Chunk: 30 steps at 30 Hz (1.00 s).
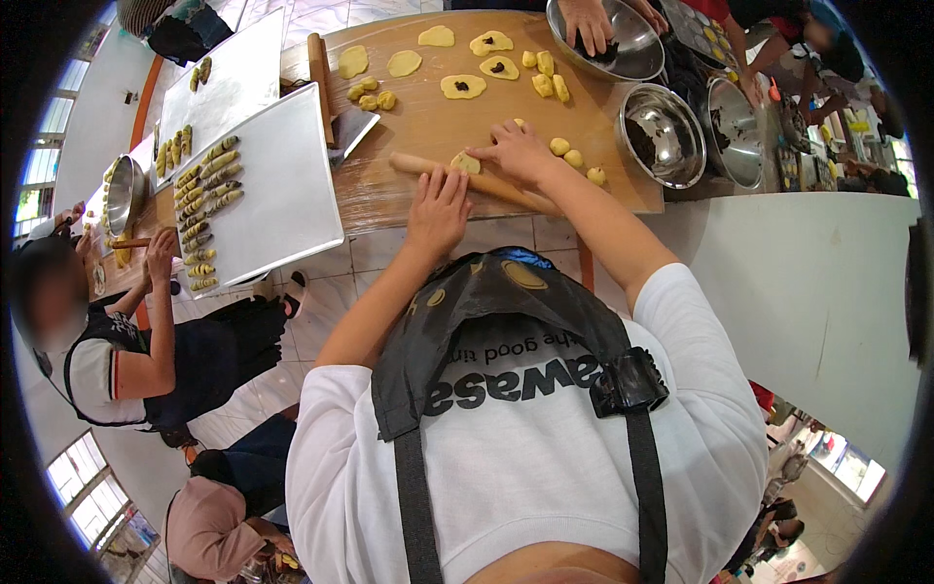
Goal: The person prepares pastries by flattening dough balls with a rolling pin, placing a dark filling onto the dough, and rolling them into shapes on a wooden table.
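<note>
A wooden rolling pin [503, 191] lies slantwise near the table's front edge. My left hand [440, 208] rests its fingertips on the pin's left part, palm down. Just behind the pin is a small flattened piece of yellow dough [465, 163], touched by the extended index finger of my right hand [516, 152]. Round dough balls [560, 147] sit to the right of that hand. Farther back are flat dough ovals [404, 63], and several others bear a dark filling [461, 86]. Folded dough pieces [542, 85] lie at the back right.
Metal trays [292, 182] with striped dough rolls [220, 162] stand left, beside a dough scraper [355, 131] and a second rolling pin [319, 87]. Steel bowls [699, 139] with dark filling stand right. A co-worker's hand [589, 33] reaches into a back bowl; another person works at left.
</note>
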{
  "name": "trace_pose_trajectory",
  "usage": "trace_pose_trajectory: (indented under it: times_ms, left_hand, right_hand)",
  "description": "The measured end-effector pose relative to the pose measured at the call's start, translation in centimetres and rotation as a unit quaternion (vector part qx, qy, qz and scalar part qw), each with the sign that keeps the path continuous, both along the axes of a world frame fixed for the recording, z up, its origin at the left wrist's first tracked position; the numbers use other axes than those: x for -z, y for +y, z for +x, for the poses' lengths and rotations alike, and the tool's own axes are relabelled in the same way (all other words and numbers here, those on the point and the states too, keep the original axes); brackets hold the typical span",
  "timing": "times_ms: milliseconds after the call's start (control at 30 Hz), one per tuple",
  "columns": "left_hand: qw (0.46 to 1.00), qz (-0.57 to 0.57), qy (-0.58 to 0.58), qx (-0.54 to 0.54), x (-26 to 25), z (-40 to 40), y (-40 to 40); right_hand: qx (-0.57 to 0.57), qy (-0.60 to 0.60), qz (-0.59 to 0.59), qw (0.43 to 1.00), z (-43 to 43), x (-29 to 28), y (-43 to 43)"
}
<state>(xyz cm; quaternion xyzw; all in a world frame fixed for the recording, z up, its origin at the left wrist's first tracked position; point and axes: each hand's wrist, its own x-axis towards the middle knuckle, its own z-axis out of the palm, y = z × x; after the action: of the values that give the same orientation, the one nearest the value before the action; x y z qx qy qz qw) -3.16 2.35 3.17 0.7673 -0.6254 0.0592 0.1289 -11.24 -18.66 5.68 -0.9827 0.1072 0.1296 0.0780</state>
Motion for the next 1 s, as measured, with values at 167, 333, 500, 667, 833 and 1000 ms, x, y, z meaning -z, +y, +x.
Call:
trace_pose_trajectory:
  times_ms: [167,333,500,667,833,1000]
  left_hand:
    - [1.000,0.005,0.006,-0.004,0.6,-0.6,1.3]
    - [0.999,0.023,0.022,-0.012,1.3,-0.9,2.2]
    - [0.999,0.018,0.040,-0.019,1.8,-1.1,2.3]
    - [0.996,0.000,0.090,0.000,1.7,-0.8,2.5]
    - [0.990,-0.051,0.129,-0.020,2.1,-0.6,3.2]
    - [0.999,-0.014,0.022,-0.029,2.9,-0.7,2.5]
  right_hand:
    - [0.079,-0.063,0.041,0.994,0.7,1.4,0.2]
    - [0.114,-0.180,0.092,0.973,1.2,0.5,1.1]
    - [0.050,-0.274,0.182,0.943,-2.3,0.8,5.8]
    - [0.056,-0.300,0.211,0.928,-3.6,3.0,7.3]
    - [0.186,-0.252,0.374,0.873,-3.0,2.9,5.9]
    - [0.273,-0.312,0.447,0.793,-3.1,2.5,4.0]
